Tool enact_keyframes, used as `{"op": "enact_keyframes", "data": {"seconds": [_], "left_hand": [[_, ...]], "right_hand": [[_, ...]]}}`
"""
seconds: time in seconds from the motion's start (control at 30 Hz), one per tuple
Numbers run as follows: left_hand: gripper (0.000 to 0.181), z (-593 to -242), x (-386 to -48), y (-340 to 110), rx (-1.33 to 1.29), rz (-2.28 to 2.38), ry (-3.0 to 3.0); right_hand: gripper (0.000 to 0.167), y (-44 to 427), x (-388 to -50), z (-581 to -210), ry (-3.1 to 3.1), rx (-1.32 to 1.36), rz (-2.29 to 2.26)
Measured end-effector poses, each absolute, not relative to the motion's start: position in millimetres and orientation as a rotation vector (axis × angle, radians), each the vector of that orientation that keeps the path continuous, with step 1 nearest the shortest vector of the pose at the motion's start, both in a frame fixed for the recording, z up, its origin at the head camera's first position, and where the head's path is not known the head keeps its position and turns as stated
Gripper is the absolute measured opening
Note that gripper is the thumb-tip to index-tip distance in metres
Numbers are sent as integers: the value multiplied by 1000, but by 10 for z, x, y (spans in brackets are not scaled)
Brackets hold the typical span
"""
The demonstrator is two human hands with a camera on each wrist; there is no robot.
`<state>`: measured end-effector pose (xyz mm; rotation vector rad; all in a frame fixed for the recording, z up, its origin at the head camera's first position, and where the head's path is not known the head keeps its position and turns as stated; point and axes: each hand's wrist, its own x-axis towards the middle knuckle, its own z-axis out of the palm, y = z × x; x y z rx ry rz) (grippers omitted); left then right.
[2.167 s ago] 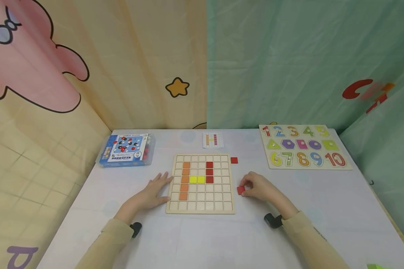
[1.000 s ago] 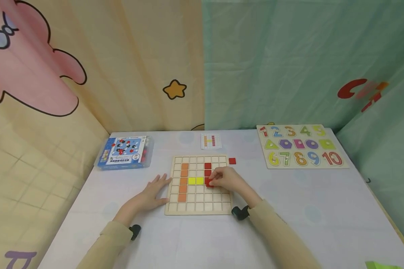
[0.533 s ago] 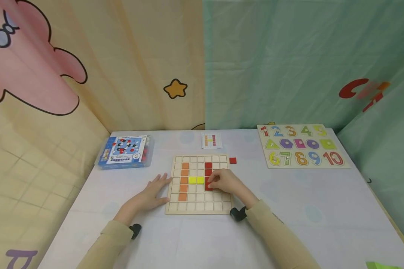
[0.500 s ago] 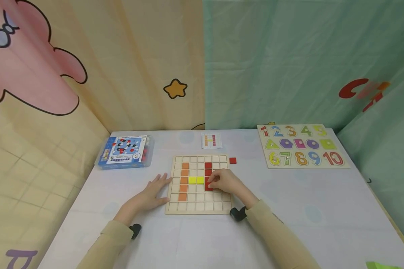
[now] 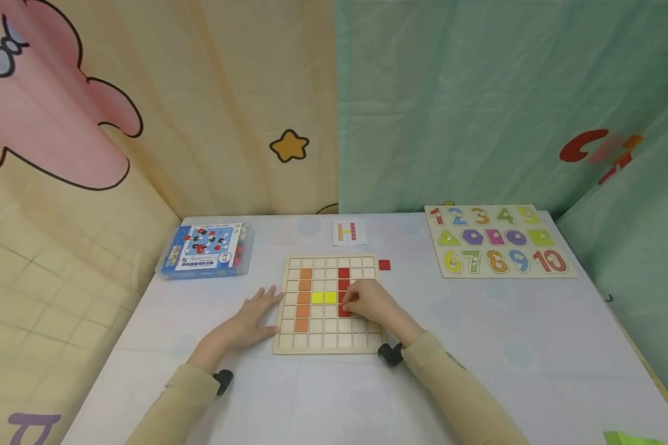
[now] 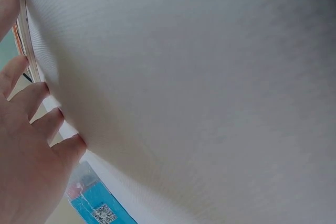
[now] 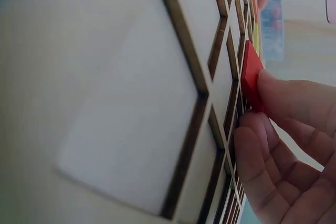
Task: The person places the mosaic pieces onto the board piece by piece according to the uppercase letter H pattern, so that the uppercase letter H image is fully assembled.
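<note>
A wooden grid board (image 5: 331, 325) lies mid-table, bearing a column of orange square tiles (image 5: 302, 311), two yellow tiles (image 5: 324, 298) and a column of red tiles (image 5: 343, 272). My right hand (image 5: 370, 301) pinches a red square tile (image 5: 344, 313) at the lower end of the red column. In the right wrist view the thumb is on that red tile (image 7: 251, 72), which sits slightly tilted at its cell. With fingers spread, my left hand (image 5: 250, 321) touches the board's left edge. Another red tile (image 5: 385, 265) lies beside the board's upper right corner.
Behind the board lies a small pattern card (image 5: 349, 232). A clear box with a blue label (image 5: 206, 250) is at the back left. A number and shape puzzle board (image 5: 498, 241) lies at the back right. Something green (image 5: 631, 438) shows at the lower right.
My right hand has brought the red tile leftward from the table onto the board, then shifted it slightly down to the cell below the other red ones. The left hand has stayed in place.
</note>
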<state>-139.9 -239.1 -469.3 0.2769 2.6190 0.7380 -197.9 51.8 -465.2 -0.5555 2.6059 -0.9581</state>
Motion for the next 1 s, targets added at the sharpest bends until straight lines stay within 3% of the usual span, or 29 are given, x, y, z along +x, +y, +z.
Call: {"op": "enact_keyframes", "data": {"seconds": [0.4,1.0], "left_hand": [[76,-4716,-1411,-2414,294,753,2622],[76,-4697,-1409,-2392,258,735,2617]], "right_hand": [[8,572,-2049,-4658,2564,-494,-998],[29,1332,-2696,-4554,2653,-162,-1166]]}}
